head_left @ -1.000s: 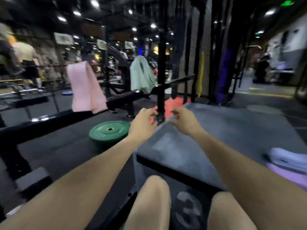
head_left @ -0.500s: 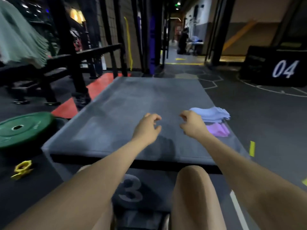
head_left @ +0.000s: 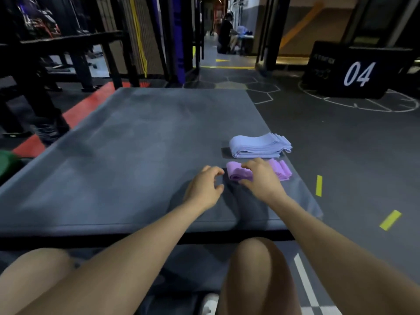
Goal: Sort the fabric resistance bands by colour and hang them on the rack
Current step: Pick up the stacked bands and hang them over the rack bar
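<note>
Two folded stacks of fabric bands lie on the right side of the grey padded box [head_left: 127, 142]. The pale blue bands [head_left: 259, 145] are farther from me, and the purple bands [head_left: 238, 172] sit just in front of them. My right hand [head_left: 261, 178] lies over the purple stack, with fingers on its top and thumb at its near edge, pinching its left end. My left hand [head_left: 204, 189] hovers just left of that stack, fingers loosely curled and holding nothing. The black rack bar [head_left: 68, 42] runs across the upper left with no bands showing on this stretch.
A green weight plate [head_left: 6, 164] lies on the floor at the left edge. A black box marked 04 [head_left: 354, 71] stands at the back right. A person [head_left: 225, 35] is far down the aisle. My bare knees are below the box's near edge.
My view swung right, away from the rack with its pink and green bands. Both hands moved right across the box, and my right hand came down onto the purple stack.
</note>
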Motion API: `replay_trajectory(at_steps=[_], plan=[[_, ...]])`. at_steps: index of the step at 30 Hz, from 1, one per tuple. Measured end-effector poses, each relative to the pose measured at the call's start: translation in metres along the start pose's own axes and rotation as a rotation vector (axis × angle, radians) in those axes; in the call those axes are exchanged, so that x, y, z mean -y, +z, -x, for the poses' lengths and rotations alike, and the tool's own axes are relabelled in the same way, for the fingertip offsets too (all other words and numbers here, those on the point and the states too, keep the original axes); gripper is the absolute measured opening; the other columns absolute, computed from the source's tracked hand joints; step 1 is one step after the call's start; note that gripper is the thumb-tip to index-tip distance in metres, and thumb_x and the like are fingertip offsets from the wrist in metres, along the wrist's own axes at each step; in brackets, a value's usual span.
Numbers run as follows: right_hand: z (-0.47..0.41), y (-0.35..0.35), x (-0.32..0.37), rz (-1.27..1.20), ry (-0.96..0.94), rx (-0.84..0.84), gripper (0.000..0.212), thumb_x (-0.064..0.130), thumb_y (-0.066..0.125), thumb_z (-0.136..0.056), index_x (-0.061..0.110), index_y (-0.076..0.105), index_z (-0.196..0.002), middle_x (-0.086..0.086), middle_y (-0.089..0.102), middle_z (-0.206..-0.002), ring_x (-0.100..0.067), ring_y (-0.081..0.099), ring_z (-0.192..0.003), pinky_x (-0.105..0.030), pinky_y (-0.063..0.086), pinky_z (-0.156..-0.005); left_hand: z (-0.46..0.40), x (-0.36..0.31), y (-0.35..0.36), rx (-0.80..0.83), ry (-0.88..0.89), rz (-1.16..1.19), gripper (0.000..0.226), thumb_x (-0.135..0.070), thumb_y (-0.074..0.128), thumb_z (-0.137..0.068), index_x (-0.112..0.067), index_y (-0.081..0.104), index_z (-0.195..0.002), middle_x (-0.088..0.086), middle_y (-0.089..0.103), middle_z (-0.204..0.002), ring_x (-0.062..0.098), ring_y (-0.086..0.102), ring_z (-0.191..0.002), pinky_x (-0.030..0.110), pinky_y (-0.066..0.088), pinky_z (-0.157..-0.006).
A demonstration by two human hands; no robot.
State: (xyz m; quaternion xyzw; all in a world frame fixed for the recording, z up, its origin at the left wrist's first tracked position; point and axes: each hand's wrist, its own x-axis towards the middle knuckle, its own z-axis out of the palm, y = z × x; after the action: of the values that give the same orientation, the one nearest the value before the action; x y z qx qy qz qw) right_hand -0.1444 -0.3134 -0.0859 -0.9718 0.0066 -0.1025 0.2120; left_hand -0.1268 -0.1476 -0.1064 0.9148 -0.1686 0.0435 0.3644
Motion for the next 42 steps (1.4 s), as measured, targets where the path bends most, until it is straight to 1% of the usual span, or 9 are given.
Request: replay_trajectory(at_steps=[5,12,21,24,27,30,32,35,42], plan=[[-0.010,0.005,-0.003,-0.030,-0.049,-0.032,0.044,0.024,0.070,-0.082,0.008,0.059,-0.122,-0.010,0.054,-0.119,-0.027,0.046,-0.114,-0.029,0.035,-0.088,-0.008,0.003,0.005,0.003,0.011,0.002,0.030,-0.013,0.062,-0.084,-0.016,0.060,-0.113,0.003,0.057,-0.110,0.018,0.060,-0.098,0.033,0.049,-0.085],[-0.016,0.006,-0.004,-0.022,-0.097,-0.030,0.026,0.019,0.066,-0.084,0.007,0.065,-0.106,-0.010,0.057,-0.107,-0.025,0.049,-0.105,-0.035,0.042,-0.083,-0.013,0.006,0.005,-0.009,0.022,0.005,0.027,-0.012,0.060,-0.084,-0.015,0.062,-0.110,0.003,0.058,-0.110,0.016,0.061,-0.096,0.034,0.051,-0.085],[-0.018,0.004,-0.010,0.279,-0.292,-0.060,0.026,0.015,0.047,-0.093,0.005,0.065,-0.110,-0.013,0.059,-0.107,-0.031,0.053,-0.104,-0.038,0.043,-0.078,-0.013,0.005,0.004,0.007,0.022,0.000,0.027,-0.012,0.060,-0.083,-0.017,0.063,-0.109,0.000,0.058,-0.108,0.016,0.060,-0.095,0.033,0.050,-0.085],[-0.025,-0.001,-0.006,0.320,-0.363,-0.171,0.013,0.008,0.057,-0.083,0.002,0.067,-0.089,-0.016,0.062,-0.087,-0.033,0.061,-0.083,-0.037,0.045,-0.056,-0.014,0.003,0.001,-0.003,0.025,-0.001,0.025,-0.013,0.061,-0.082,-0.017,0.062,-0.107,0.000,0.058,-0.106,0.017,0.061,-0.094,0.035,0.051,-0.083],[-0.030,-0.017,0.001,0.351,-0.442,-0.276,0.007,0.002,0.065,-0.063,0.005,0.061,-0.069,-0.012,0.055,-0.064,-0.029,0.058,-0.053,-0.026,0.033,-0.033,-0.015,0.000,-0.007,-0.025,0.041,-0.005,0.023,-0.013,0.062,-0.082,-0.015,0.062,-0.105,0.003,0.057,-0.105,0.021,0.062,-0.093,0.038,0.051,-0.083],[-0.035,-0.034,0.012,0.373,-0.533,-0.344,0.004,0.004,0.062,-0.069,0.005,0.058,-0.068,-0.010,0.054,-0.064,-0.028,0.056,-0.051,-0.024,0.030,-0.037,-0.015,-0.008,-0.023,-0.055,0.037,-0.008,0.024,-0.015,0.060,-0.085,-0.014,0.061,-0.109,0.005,0.056,-0.108,0.022,0.061,-0.097,0.038,0.050,-0.085],[-0.036,-0.043,0.024,0.303,-0.557,-0.382,0.010,0.008,0.052,-0.077,0.004,0.057,-0.069,-0.011,0.054,-0.066,-0.030,0.056,-0.054,-0.028,0.038,-0.041,-0.013,-0.015,-0.039,-0.093,0.050,-0.005,0.025,-0.015,0.060,-0.086,-0.013,0.061,-0.110,0.006,0.057,-0.109,0.022,0.061,-0.099,0.037,0.049,-0.087],[-0.036,-0.055,0.052,0.257,-0.654,-0.413,0.004,0.003,0.058,-0.073,0.001,0.057,-0.070,-0.013,0.054,-0.068,-0.032,0.056,-0.057,-0.032,0.043,-0.043,-0.003,-0.028,-0.071,-0.167,0.077,0.009,0.026,-0.017,0.061,-0.087,-0.011,0.061,-0.112,0.008,0.059,-0.109,0.022,0.062,-0.098,0.034,0.049,-0.088],[-0.022,-0.077,0.157,0.261,-0.902,-0.514,0.010,0.008,0.057,-0.069,0.006,0.053,-0.061,-0.010,0.050,-0.062,-0.028,0.054,-0.052,-0.026,0.038,-0.040,0.051,-0.032,-0.165,-0.305,0.001,-0.036,0.034,-0.035,0.058,-0.090,-0.014,0.056,-0.117,0.000,0.056,-0.115,0.015,0.059,-0.099,0.028,0.047,-0.084]])
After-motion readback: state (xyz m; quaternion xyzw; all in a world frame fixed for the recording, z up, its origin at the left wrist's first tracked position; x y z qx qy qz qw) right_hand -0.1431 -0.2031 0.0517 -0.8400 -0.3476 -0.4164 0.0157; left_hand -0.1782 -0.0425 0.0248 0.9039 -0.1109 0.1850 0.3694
